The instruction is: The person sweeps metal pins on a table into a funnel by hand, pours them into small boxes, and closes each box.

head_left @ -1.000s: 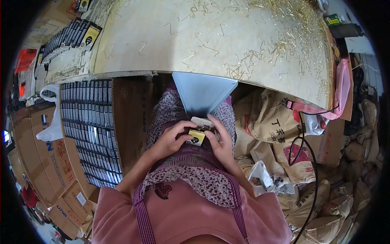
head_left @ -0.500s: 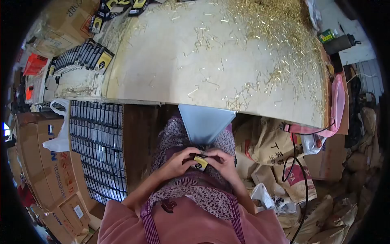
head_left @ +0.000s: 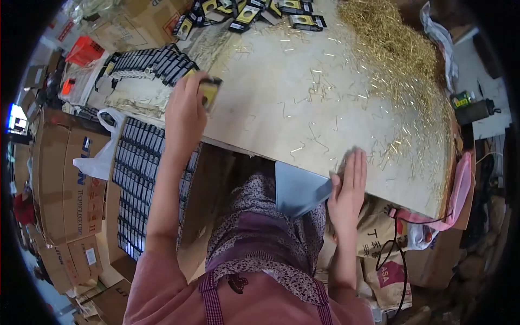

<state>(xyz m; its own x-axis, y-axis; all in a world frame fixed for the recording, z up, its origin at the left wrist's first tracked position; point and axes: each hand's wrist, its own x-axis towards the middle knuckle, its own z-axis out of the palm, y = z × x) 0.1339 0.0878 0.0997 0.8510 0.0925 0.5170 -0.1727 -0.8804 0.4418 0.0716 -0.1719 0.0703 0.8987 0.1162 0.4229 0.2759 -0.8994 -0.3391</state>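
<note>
Black-and-yellow box [head_left: 210, 97] above the counter [head_left: 260, 123], near a row of boxes [head_left: 146, 62].
Long axis roughly fore-and-aft, black end away from the body; left hand [head_left: 184, 112] fingers closed around it, right hand [head_left: 348, 192] fingers extended at the counter's edge.

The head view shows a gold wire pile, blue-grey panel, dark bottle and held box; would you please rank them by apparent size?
1. Gold wire pile
2. Blue-grey panel
3. Dark bottle and held box, unranked: too alike, and the left hand partly covers the box.
</note>
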